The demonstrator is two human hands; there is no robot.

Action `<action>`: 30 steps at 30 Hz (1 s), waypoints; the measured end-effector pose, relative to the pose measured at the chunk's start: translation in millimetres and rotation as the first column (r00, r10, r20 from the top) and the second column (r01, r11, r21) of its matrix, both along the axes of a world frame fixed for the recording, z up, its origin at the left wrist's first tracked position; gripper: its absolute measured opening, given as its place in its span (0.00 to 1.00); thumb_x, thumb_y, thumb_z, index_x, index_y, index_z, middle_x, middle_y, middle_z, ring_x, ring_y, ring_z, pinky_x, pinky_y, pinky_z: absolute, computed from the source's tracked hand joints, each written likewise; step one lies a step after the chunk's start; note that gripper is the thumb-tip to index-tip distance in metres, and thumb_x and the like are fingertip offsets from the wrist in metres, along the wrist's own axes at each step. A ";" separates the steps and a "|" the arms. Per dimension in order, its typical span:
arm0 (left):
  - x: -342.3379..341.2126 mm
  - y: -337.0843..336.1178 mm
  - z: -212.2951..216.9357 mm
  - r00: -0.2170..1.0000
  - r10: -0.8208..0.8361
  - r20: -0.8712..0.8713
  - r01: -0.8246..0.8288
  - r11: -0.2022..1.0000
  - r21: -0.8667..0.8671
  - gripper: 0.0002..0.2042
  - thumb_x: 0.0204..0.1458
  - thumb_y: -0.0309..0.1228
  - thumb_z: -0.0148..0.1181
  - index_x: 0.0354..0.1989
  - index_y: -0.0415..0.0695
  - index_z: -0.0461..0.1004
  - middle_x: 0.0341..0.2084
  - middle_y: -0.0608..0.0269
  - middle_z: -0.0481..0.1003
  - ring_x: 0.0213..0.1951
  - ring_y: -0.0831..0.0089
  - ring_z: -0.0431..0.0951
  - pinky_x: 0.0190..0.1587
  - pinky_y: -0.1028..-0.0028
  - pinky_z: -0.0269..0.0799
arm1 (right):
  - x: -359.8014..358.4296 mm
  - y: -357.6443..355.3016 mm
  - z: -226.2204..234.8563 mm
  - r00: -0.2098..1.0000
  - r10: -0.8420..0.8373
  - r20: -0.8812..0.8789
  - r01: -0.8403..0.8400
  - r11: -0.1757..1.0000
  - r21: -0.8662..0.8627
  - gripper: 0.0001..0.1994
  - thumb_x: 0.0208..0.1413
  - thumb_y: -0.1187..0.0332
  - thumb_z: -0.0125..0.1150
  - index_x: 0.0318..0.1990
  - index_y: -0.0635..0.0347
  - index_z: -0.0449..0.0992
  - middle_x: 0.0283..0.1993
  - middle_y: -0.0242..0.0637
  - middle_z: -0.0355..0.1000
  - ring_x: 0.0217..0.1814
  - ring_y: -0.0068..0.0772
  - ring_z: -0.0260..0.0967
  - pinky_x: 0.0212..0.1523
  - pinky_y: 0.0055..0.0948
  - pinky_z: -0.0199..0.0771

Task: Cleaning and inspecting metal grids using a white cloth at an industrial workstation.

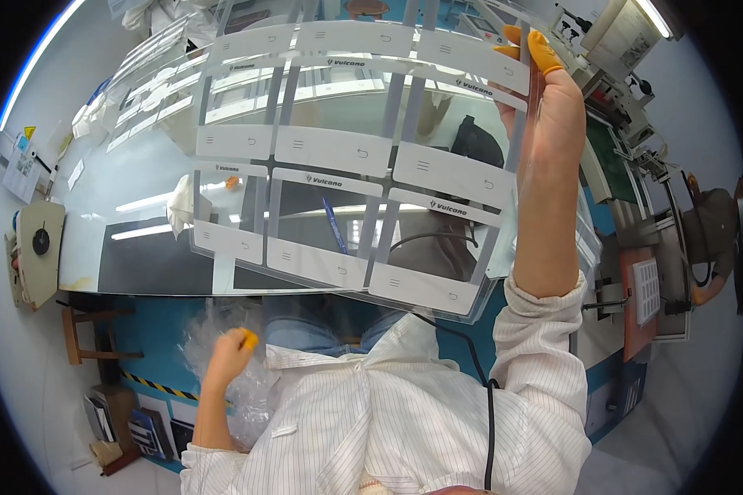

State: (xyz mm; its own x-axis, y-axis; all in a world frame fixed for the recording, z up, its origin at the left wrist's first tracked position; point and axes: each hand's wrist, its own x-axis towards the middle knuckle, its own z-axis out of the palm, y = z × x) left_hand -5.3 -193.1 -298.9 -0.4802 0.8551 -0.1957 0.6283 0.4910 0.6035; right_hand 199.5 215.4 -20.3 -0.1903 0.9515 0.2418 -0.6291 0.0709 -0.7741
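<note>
My right hand [556,107], with orange-yellow finger cots, grips the right edge of a large clear plastic sheet [332,147]. The sheet is raised and tilted over the table, printed with rows of white-banded rectangular panels with clear windows. Low on the left, my left hand [231,355] is closed, one finger in a yellow cot. Crumpled clear plastic film [252,404] lies right beside and below it; whether the fingers hold any of it is hidden. Through the sheet a blue pen [333,224] and a dark object [478,142] show on the table.
The glossy table [82,239] bears a dark mat [153,262], a crumpled white cloth [181,205] and a small orange piece [232,181]. A black cable [475,351] runs down my front. A wooden stool [78,336] stands left; another person [710,235] is at far right.
</note>
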 end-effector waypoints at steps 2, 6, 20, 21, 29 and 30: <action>-3.9 25.3 53.1 0.967 0.196 0.165 -0.221 0.963 0.154 0.08 0.46 0.22 0.49 0.34 0.37 0.74 0.23 0.58 0.72 0.24 0.72 0.70 0.28 0.77 0.66 | 2.1 3.8 -1.7 0.995 0.094 -0.027 -0.094 0.996 0.012 0.15 0.58 0.65 0.48 0.44 0.70 0.71 0.35 0.43 0.74 0.37 0.28 0.72 0.34 0.22 0.73; -16.4 54.5 109.4 0.823 0.235 0.517 -0.449 0.826 0.340 0.11 0.55 0.26 0.44 0.42 0.36 0.71 0.26 0.67 0.71 0.25 0.80 0.69 0.28 0.82 0.64 | 7.2 6.5 -6.7 0.985 0.166 0.054 -0.167 0.986 0.011 0.15 0.58 0.65 0.49 0.43 0.70 0.72 0.34 0.43 0.73 0.35 0.29 0.71 0.33 0.22 0.73; 5.8 118.2 149.8 0.524 -0.535 0.663 -0.431 0.504 0.748 0.15 0.57 0.32 0.48 0.44 0.32 0.69 0.29 0.59 0.74 0.28 0.79 0.74 0.31 0.82 0.71 | 31.4 44.1 -48.8 0.939 0.312 0.147 -0.304 0.950 -0.075 0.16 0.57 0.63 0.51 0.46 0.66 0.70 0.35 0.38 0.71 0.36 0.27 0.69 0.41 0.27 0.70; 5.2 118.6 146.2 0.536 -0.565 0.628 -0.421 0.466 0.779 0.13 0.57 0.30 0.49 0.44 0.32 0.70 0.29 0.59 0.74 0.28 0.79 0.75 0.33 0.81 0.71 | 30.8 44.7 -43.9 0.925 0.346 0.158 -0.340 0.938 -0.063 0.16 0.57 0.63 0.51 0.46 0.66 0.70 0.35 0.38 0.71 0.36 0.27 0.69 0.41 0.27 0.70; 31.1 121.7 177.0 0.896 -0.318 0.310 -0.202 0.328 0.923 0.13 0.55 0.32 0.53 0.38 0.32 0.73 0.21 0.61 0.75 0.21 0.80 0.72 0.25 0.84 0.68 | -4.9 -31.6 11.0 0.717 -0.528 0.456 -0.130 0.541 0.831 0.14 0.56 0.70 0.52 0.50 0.63 0.68 0.47 0.35 0.69 0.51 0.24 0.64 0.54 0.23 0.60; 37.6 122.4 184.2 0.911 -0.273 0.308 -0.189 0.387 0.902 0.09 0.54 0.28 0.53 0.38 0.34 0.73 0.22 0.63 0.75 0.21 0.81 0.72 0.24 0.84 0.66 | -11.8 -54.7 17.7 0.672 -0.595 0.442 -0.173 0.454 0.874 0.14 0.55 0.69 0.54 0.48 0.61 0.69 0.46 0.34 0.69 0.50 0.24 0.65 0.53 0.25 0.60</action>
